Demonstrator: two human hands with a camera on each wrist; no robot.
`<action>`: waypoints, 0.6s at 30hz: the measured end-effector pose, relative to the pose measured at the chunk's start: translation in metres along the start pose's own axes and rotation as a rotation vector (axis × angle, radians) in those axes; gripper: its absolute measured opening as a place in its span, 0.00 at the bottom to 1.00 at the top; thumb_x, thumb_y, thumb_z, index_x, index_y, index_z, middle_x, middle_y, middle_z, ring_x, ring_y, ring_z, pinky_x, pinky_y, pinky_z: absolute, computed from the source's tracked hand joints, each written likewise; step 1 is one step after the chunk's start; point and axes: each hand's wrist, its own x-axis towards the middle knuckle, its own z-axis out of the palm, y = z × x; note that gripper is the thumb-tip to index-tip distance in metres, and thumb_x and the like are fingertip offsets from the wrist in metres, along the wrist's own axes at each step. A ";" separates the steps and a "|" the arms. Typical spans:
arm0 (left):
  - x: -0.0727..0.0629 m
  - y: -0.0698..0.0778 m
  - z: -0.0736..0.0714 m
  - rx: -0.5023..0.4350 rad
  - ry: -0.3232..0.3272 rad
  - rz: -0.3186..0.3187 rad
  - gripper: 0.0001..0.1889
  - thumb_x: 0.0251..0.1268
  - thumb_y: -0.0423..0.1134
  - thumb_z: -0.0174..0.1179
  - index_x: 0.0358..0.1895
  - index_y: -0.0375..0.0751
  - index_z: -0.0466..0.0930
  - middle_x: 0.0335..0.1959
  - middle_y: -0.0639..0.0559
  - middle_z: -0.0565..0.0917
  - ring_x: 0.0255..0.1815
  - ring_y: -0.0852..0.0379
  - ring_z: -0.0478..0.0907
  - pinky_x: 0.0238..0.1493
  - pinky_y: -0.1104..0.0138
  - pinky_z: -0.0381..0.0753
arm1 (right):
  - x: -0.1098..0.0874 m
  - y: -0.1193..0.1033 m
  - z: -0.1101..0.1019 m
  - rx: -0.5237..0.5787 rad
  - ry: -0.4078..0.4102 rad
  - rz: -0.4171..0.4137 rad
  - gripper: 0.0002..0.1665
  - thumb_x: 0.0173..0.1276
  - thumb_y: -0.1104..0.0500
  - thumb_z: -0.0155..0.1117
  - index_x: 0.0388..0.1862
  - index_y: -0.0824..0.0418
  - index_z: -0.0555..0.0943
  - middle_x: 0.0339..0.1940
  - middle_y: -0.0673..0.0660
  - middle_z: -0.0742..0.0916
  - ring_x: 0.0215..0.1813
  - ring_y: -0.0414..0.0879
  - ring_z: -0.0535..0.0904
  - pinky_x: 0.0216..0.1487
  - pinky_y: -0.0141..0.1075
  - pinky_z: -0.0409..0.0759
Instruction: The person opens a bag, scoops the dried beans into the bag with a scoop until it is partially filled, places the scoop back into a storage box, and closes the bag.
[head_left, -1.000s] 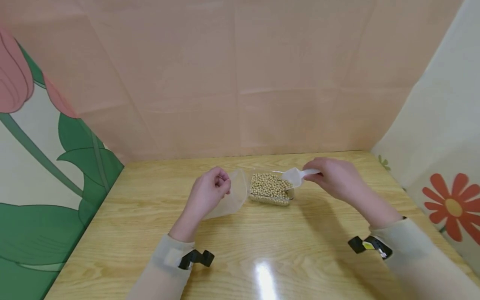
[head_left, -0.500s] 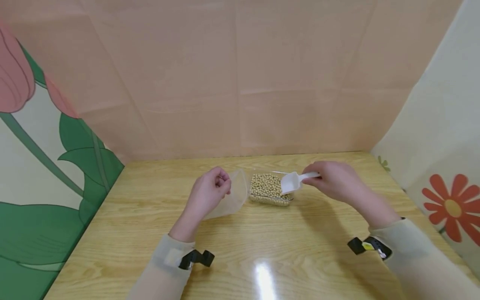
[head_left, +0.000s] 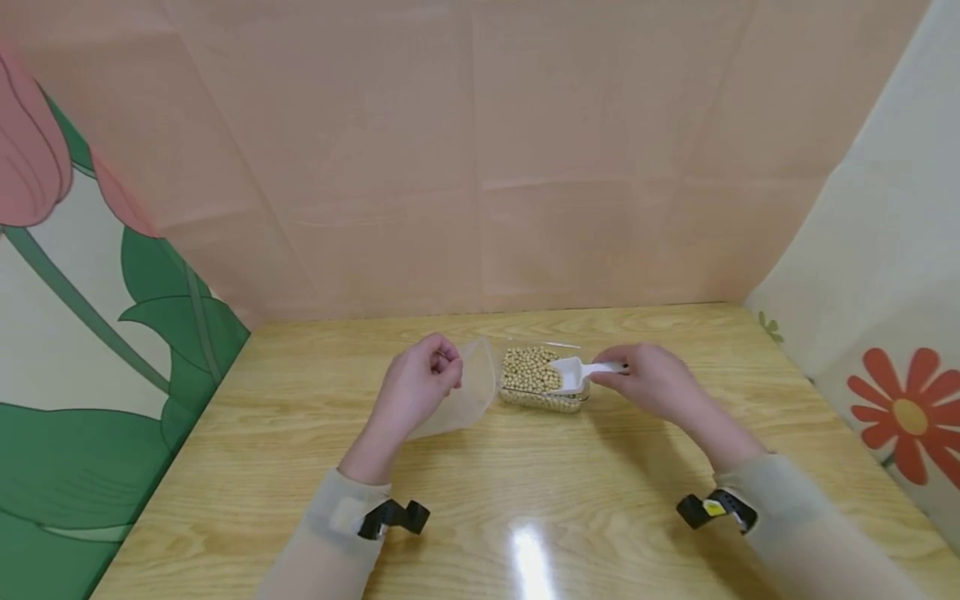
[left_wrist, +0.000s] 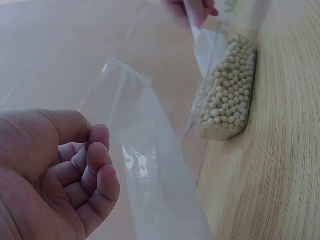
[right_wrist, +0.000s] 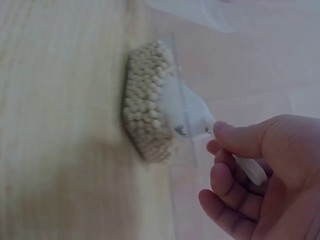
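Observation:
A clear rectangular container full of round, pale, soybean-like beans stands on the table. My right hand grips the handle of a white plastic scoop. The scoop's front end lies in the beans at the container's right side, partly sunk among them in the right wrist view. To the container's left, my left hand pinches the upper edge of a translucent plastic bag between thumb and fingers. Most of the bag's left part is hidden behind that hand in the head view.
The wooden table ends at a pink-covered wall. Flower-printed panels stand on both sides, with a red flower on the right one. Each wrist wears a black camera mount.
My right hand has shifted left and down, tilting the scoop flatter and pushing it further into the beans. The left hand and the bag have stayed in place.

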 end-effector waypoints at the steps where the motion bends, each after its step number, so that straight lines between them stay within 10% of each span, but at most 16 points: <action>1: 0.000 0.000 0.000 0.000 0.000 -0.002 0.03 0.80 0.35 0.64 0.43 0.46 0.82 0.28 0.59 0.86 0.28 0.56 0.82 0.28 0.63 0.76 | -0.001 0.002 0.003 0.007 0.003 0.010 0.21 0.77 0.47 0.76 0.57 0.61 0.92 0.46 0.58 0.94 0.39 0.48 0.85 0.45 0.54 0.83; 7: 0.000 -0.001 0.002 -0.003 -0.002 -0.008 0.03 0.81 0.34 0.63 0.43 0.47 0.82 0.28 0.59 0.86 0.28 0.55 0.83 0.28 0.62 0.76 | -0.005 0.015 0.014 0.061 0.018 0.047 0.24 0.78 0.46 0.75 0.60 0.62 0.92 0.55 0.65 0.93 0.53 0.61 0.89 0.56 0.63 0.83; 18: 0.001 -0.001 0.003 0.000 -0.011 -0.016 0.02 0.81 0.36 0.63 0.44 0.43 0.82 0.29 0.58 0.87 0.29 0.56 0.83 0.29 0.62 0.78 | -0.004 0.027 0.027 0.167 0.004 0.089 0.25 0.80 0.41 0.71 0.61 0.58 0.92 0.57 0.61 0.93 0.48 0.52 0.84 0.56 0.58 0.82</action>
